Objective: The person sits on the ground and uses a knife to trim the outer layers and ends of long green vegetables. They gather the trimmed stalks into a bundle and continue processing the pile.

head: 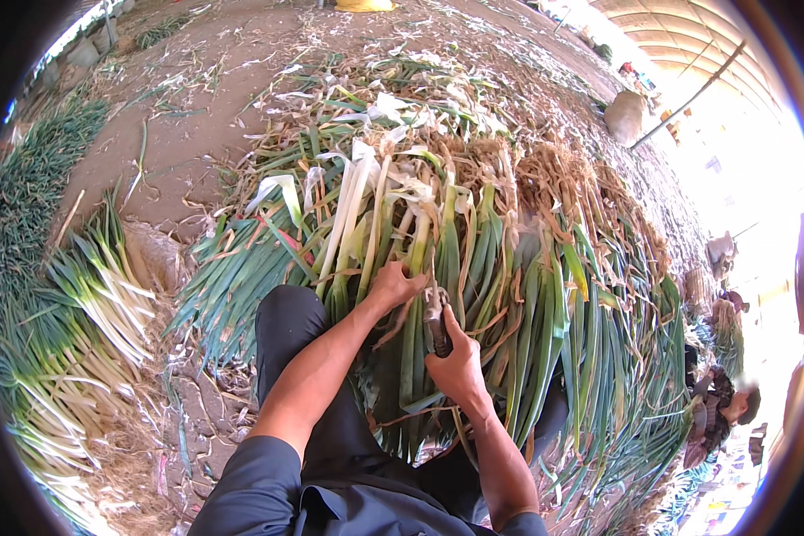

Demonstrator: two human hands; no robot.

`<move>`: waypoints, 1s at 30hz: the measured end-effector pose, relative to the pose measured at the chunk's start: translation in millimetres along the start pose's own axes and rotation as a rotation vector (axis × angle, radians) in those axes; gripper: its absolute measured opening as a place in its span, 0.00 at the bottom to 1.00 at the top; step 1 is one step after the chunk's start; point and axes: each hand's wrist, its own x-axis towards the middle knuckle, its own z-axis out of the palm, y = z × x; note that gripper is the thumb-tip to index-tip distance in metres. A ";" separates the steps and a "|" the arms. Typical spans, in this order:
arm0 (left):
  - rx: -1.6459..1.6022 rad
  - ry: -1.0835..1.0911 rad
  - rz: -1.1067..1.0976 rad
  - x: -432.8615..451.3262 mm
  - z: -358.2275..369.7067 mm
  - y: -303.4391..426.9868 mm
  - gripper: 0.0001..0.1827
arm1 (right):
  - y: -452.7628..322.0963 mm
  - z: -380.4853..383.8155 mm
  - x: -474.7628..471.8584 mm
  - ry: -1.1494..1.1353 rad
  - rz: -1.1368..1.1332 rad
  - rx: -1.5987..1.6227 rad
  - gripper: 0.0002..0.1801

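Observation:
A big heap of green onions (pixel 482 261) lies across my lap and in front of me, leaves toward me, roots and dry skins at the far end. My left hand (pixel 392 289) is closed around a green onion stalk (pixel 418 249) near the middle of the heap. In my right hand (pixel 457 365) is a blow gun (pixel 435 318) with a dark handle and a thin nozzle pointing away from me, close beside that stalk. Several peeled white stalks (pixel 350 208) lie just left of my left hand. Loose pale skins (pixel 387 107) hang over the far end.
On the left, peeled green onions (pixel 100 295) lie in bunches beside a long bank of green leaves (pixel 33 181). Peelings litter the dirt floor (pixel 194 141). At far right, another person (pixel 717 409) sits by more onions. A slanted pole (pixel 687 97) and a sack (pixel 624 117) stand beyond.

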 end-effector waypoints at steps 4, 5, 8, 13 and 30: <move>-0.389 -0.022 0.045 -16.0 -0.3 -4.4 0.27 | -8.6 -3.5 -11.9 -0.041 0.012 -0.030 0.47; -0.294 0.006 0.008 -13.9 -1.6 -8.5 0.27 | -19.7 -9.1 -18.2 -0.095 0.070 -0.054 0.48; -0.273 0.081 -0.012 -35.8 0.6 -11.4 0.23 | -12.6 -14.8 -42.7 -0.056 -0.076 -0.081 0.47; -0.111 0.030 0.004 -69.1 -8.8 -17.5 0.27 | -12.3 -4.5 -43.4 -0.141 -0.040 -0.120 0.46; -0.284 -0.044 -0.185 -85.4 -21.1 -27.6 0.25 | 1.5 36.2 108.3 -0.040 0.027 -0.367 0.47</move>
